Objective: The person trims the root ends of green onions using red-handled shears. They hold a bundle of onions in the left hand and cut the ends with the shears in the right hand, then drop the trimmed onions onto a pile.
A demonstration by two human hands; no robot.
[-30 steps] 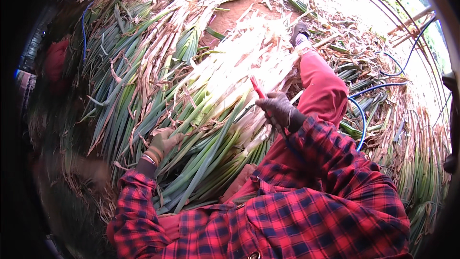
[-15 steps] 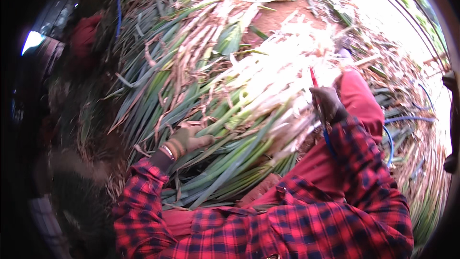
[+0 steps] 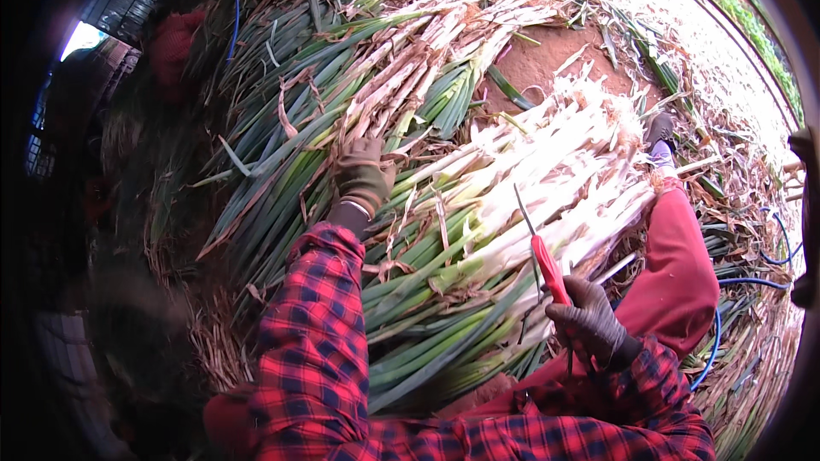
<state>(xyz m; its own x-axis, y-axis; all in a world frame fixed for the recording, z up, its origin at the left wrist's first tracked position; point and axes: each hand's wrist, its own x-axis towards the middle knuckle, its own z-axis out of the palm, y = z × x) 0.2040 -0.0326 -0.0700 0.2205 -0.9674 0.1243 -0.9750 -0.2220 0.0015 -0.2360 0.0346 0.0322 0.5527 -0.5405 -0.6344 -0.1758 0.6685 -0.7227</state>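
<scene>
Across my lap and the ground lies a thick bundle of leeks (image 3: 547,179), white root ends to the right and green leaves to the left. My right hand (image 3: 591,320), in a dark glove, is closed around the red handle of a knife (image 3: 551,271). Its thin dark blade points up and away, above the white stalks. My left hand (image 3: 366,175), in an olive glove, is at the far left edge of the bundle. Its fingers curl down onto dry and green leek leaves (image 3: 376,111); the fingertips are partly hidden among them.
More leeks are heaped beyond my left hand. Bare brown soil (image 3: 564,60) shows at the far side. My bent leg in red trousers (image 3: 679,265) lies to the right. A blue cord (image 3: 713,346) curves beside it, over dry leaf litter (image 3: 743,205).
My left hand has moved away from me and right, from the near leaves to the far ones. My right hand has drawn back toward me with the knife.
</scene>
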